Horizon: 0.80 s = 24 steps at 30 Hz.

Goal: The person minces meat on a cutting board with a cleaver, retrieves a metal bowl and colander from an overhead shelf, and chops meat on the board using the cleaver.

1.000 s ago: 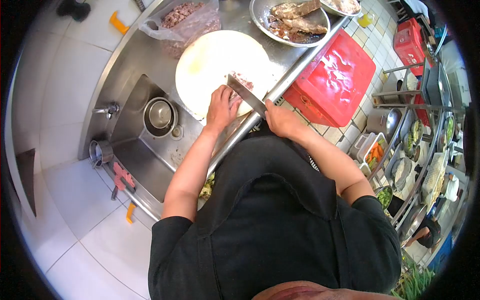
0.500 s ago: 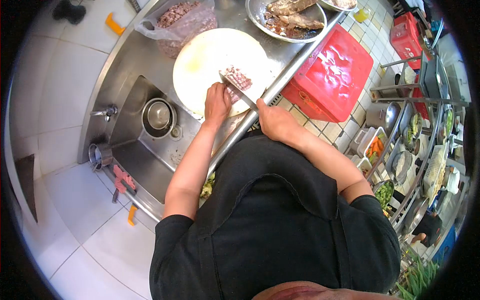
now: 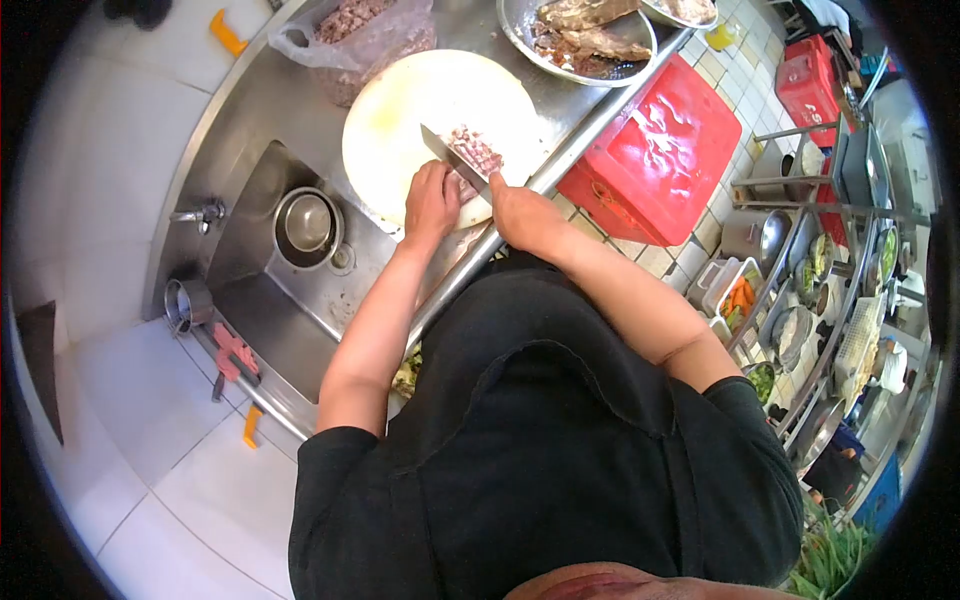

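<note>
A knife (image 3: pixel 457 158) is in my right hand (image 3: pixel 527 216), its wide blade crossing a round pale cutting board (image 3: pixel 400 90). My left hand (image 3: pixel 432 205), fingers bent, presses a piece of pinkish meat (image 3: pixel 467 190) to the board close beside the blade. Small diced meat (image 3: pixel 476 148) lies on the blade's far side. The fingers of my left hand partly hide the piece under them, and the knife's handle is covered by my right hand.
A plastic bag of minced meat (image 3: pixel 385 50) stands behind the board. To the right are a metal bowl with cooked-looking meat (image 3: pixel 595 45) and a red crate (image 3: pixel 655 150). Left of my arms is a sink (image 3: pixel 270 285) with nested metal bowls (image 3: pixel 307 225). Loaded shelves (image 3: pixel 800 225) stand at far right.
The knife and my right hand have moved left and further over the board, the blade tip reaching past the diced meat. My left hand stays at the meat, shifted slightly left.
</note>
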Motion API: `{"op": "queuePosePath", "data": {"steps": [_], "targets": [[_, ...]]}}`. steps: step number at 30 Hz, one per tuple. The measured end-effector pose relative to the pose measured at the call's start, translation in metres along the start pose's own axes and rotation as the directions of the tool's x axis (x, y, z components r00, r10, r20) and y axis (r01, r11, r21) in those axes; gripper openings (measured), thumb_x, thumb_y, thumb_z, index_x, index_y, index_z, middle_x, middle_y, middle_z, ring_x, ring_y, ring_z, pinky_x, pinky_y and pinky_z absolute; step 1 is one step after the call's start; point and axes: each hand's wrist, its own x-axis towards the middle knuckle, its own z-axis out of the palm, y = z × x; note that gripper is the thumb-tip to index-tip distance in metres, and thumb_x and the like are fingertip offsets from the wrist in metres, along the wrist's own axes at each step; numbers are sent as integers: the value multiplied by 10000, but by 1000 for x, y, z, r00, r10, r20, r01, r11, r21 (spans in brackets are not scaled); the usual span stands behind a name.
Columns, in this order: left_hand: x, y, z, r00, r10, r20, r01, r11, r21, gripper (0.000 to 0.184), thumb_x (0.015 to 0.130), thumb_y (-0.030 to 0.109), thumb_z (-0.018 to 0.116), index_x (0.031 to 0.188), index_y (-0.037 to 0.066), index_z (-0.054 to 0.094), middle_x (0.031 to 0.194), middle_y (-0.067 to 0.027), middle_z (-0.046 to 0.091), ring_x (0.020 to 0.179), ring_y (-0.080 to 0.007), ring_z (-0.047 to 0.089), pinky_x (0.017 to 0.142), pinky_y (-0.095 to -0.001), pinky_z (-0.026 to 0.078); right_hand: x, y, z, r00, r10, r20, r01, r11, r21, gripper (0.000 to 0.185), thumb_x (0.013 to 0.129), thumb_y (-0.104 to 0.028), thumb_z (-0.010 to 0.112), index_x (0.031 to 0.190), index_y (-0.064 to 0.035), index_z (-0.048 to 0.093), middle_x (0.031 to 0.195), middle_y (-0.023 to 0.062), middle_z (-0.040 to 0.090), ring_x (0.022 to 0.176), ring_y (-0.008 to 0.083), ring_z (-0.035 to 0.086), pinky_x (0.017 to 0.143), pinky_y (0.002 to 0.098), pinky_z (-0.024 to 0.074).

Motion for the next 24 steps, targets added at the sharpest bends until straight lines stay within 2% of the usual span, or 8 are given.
{"op": "queuePosePath", "data": {"steps": [4, 6, 10, 14, 17, 19, 22, 24], "targets": [[-14, 14, -10, 994, 98, 38, -99, 995, 16, 412, 917, 169, 733, 1258, 1, 575, 1287, -212, 589, 1202, -427, 565, 1032, -490, 495, -2, 8, 4, 999, -32, -41, 33, 999, 38, 254, 988, -54, 436, 1210, 58, 489, 980, 338, 724, 970, 497, 717, 845, 584, 561], [-12, 7, -4, 995, 67, 76, -71, 996, 55, 545, 869, 200, 804, 1314, 9, 554, 1360, -213, 547, 1269, -430, 532, 1079, -495, 473, -9, 2, -5, 997, 36, 64, -37, 999, 2, 249, 987, -61, 440, 1210, 37, 494, 989, 338, 724, 979, 499, 716, 853, 593, 553], [-14, 2, -2, 994, 98, 41, -100, 993, 66, 556, 874, 207, 805, 1327, 6, 552, 1361, -214, 550, 1281, -430, 525, 1098, -487, 460, -39, 31, -3, 998, 45, 34, -45, 999, 19, 284, 1039, -159, 485, 1250, 31, 477, 905, 328, 706, 859, 530, 687, 790, 636, 519], [-13, 5, -6, 995, 92, 48, -95, 994, 60, 556, 874, 196, 796, 1333, 5, 546, 1363, -217, 547, 1285, -430, 523, 1098, -486, 460, -46, 32, -14, 1000, 16, 9, -16, 1000, 12, 235, 1060, -180, 489, 1183, 20, 500, 900, 316, 704, 904, 501, 699, 816, 620, 528], [-13, 7, -9, 996, 82, 45, -82, 997, -11, 494, 894, 175, 755, 1311, 8, 550, 1357, -214, 549, 1286, -427, 523, 1095, -486, 461, -43, 16, -16, 996, 80, -27, -79, 996, 31, 237, 1063, -187, 481, 1180, 17, 501, 880, 306, 708, 888, 494, 704, 799, 612, 536], [-11, 4, -10, 985, 145, -91, -147, 989, -8, 382, 928, 139, 684, 1267, 10, 560, 1301, -201, 569, 1233, -414, 548, 1046, -496, 476, -47, 9, -18, 996, 79, -44, -78, 997, 26, 228, 1055, -172, 476, 1177, 18, 504, 878, 304, 711, 882, 493, 705, 792, 609, 539], [-8, -1, -10, 999, 43, 11, -43, 999, 18, 260, 957, 110, 624, 1190, 6, 581, 1237, -206, 591, 1146, -411, 573, 987, -506, 485, -60, -7, -28, 997, 73, -21, -73, 997, 8, 218, 1027, -129, 472, 1177, 24, 509, 883, 307, 716, 884, 491, 710, 790, 603, 545], [-6, -3, -5, 994, 95, -44, -94, 995, 33, 227, 962, 99, 604, 1162, -5, 584, 1199, -215, 596, 1108, -416, 579, 966, -503, 485, -64, -16, -35, 998, 68, 19, -68, 998, -2, 220, 1007, -101, 473, 1181, 28, 511, 890, 311, 718, 893, 489, 714, 794, 600, 549]]}}
